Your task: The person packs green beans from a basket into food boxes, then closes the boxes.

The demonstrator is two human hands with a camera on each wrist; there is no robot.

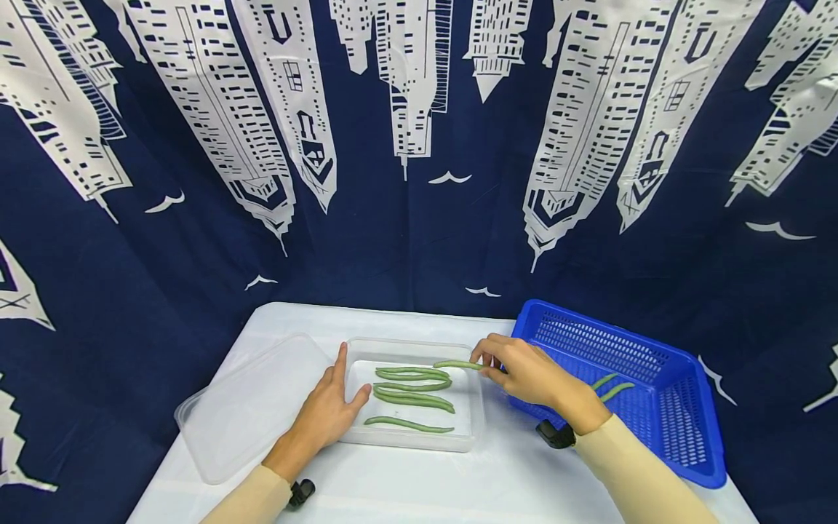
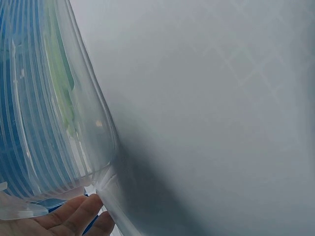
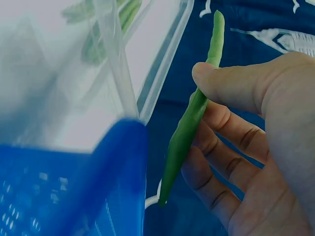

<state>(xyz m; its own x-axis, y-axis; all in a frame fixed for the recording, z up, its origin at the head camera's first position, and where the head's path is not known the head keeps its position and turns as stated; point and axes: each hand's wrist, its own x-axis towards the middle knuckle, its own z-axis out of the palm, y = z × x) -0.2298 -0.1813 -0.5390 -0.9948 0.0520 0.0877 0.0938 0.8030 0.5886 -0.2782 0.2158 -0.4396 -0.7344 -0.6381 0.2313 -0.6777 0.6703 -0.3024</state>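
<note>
A green bean [image 1: 456,364] is pinched between the thumb and fingers of my right hand [image 1: 533,372], over the right side of a clear plastic container [image 1: 412,438]. In the right wrist view the same bean [image 3: 183,132] slants past the thumb tip, both ends free. Several green beans [image 1: 412,399] lie roughly side by side inside the container, one apart near its front wall. My left hand [image 1: 327,407] rests against the container's left side, index finger straight along the rim and thumb over the edge. The left wrist view shows fingers [image 2: 81,216] at the clear wall.
To the right stands a blue perforated basket [image 1: 681,386] with a couple of green beans [image 1: 617,391] in it, partly behind my right forearm. A translucent lid [image 1: 255,407] lies flat on the white table [image 1: 419,495] at the left. A dark blue patterned cloth [image 1: 406,240] hangs behind.
</note>
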